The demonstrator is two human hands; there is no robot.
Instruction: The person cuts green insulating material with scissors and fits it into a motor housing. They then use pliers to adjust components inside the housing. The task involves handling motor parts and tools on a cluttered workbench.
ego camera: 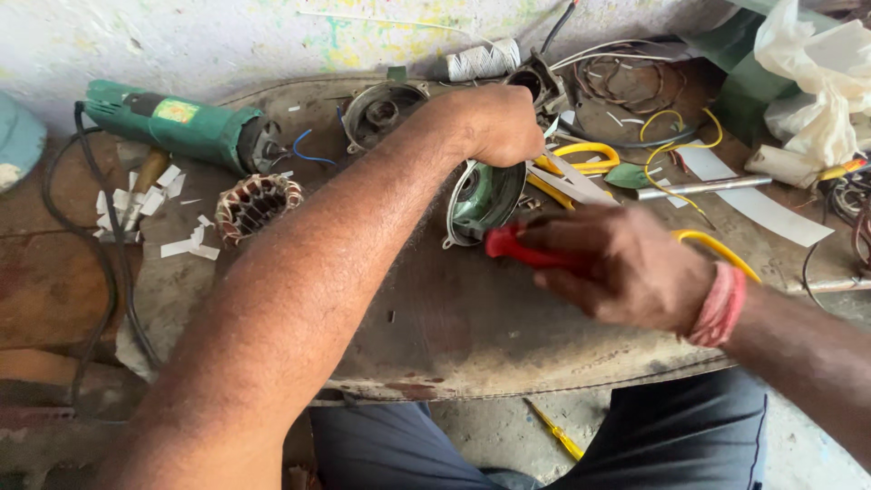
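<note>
Left hand [494, 122] clenched on the round green-grey metal motor cover [481, 200], tilting it on the worn desk [472, 336]. Right hand [626, 263], just right of the cover, grips a red-handled tool [522, 249]; likely prying, needing a steady cover.

worn board [472, 336], green grinder [172, 122], perhaps stator [257, 205]

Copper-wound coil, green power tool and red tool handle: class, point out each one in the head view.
Copper-wound coil [257, 205], head view, on its ring of windings.
Green power tool [177, 127], head view, middle of its body.
Red tool handle [522, 250], head view, on the part showing beside the right hand [626, 268].
</note>
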